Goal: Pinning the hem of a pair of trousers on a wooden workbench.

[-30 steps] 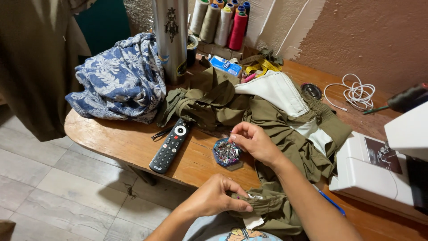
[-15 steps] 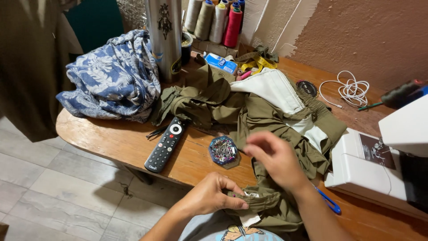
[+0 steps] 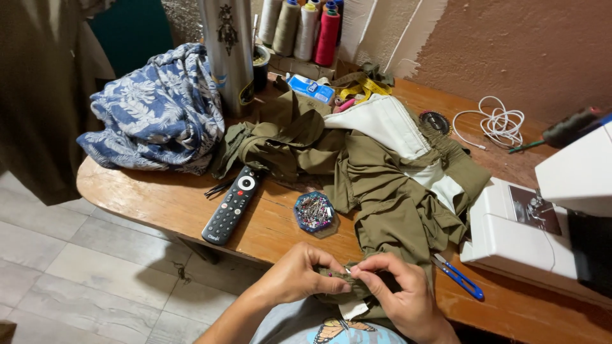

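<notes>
My left hand [image 3: 298, 275] pinches a folded edge of an olive green garment [image 3: 382, 191] near the table's front edge. My right hand [image 3: 398, 290] meets it from the right and holds a small pin at the same fold. The garment spreads back across the wooden table [image 3: 159, 197], showing a white lining. A round holder of coloured pins [image 3: 313, 212] lies just beyond my hands.
A black remote [image 3: 232, 205] lies left of the pin holder. A blue floral cloth [image 3: 156, 111] is piled at the back left beside a tall metal flask [image 3: 227, 51]. Thread cones [image 3: 306, 25] stand at the back. A white sewing machine [image 3: 542, 223] and blue snips [image 3: 458, 276] are on the right.
My right hand left the pin holder and came back toward me to the garment fold held by my left hand. The camera moved in closer.
</notes>
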